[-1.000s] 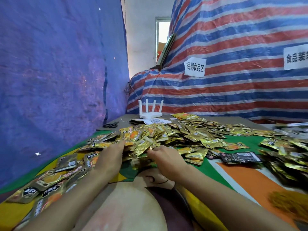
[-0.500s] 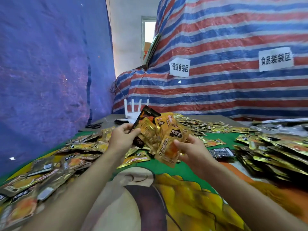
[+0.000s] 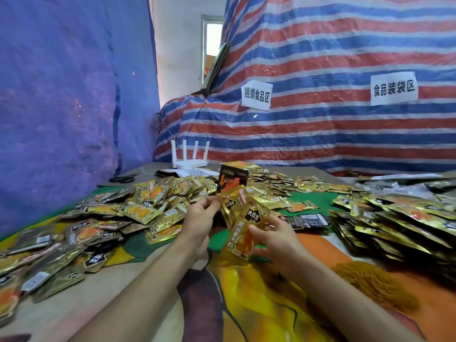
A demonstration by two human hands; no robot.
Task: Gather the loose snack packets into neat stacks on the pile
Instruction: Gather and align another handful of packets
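packets [image 3: 243,218] are being held above the mat [image 3: 271,304], pinched in the curled left hand [image 3: 199,218] and right hand [image 3: 274,240]. they are likely being squared up; next, laying on the pile [image 3: 394,225] is being called for.

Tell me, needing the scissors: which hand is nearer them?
Left. The left hand is right of the scissors; the right hand farther right; both grip the packet bundle.

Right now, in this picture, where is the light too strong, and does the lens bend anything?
Head view: the window is blown out to white; the gold packets held by the left hand and right hand glint, their small print soft; the wide lens bows the blue tarp at left.
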